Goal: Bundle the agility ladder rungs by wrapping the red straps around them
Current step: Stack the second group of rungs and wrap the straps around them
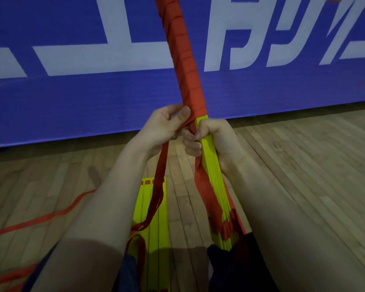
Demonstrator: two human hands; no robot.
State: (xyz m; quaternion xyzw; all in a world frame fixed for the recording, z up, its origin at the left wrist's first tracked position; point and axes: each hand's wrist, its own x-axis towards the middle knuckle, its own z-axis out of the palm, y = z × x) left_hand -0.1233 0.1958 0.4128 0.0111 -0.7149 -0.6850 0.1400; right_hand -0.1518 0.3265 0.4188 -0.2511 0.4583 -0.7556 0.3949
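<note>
Fingers (191,142) of the right hand (214,137) curl tightly round the bundle of yellow rungs (211,165), which stands tilted, with its lower end by the person's dark-clothed lap. Above that grip, the red strap (184,60) is wound in overlapping turns up the bundle and out of the top of the view. The left hand (163,126) pinches the strap between thumb and curled fingers just beside the lowest turn. From this hand a strap tail (159,182) hangs down over a second flat stack of rungs (163,218) on the wooden floor (293,165). Another red band (208,190) runs down the held bundle, possibly the same strap. A blue banner (72,98) with white characters stands behind.
</note>
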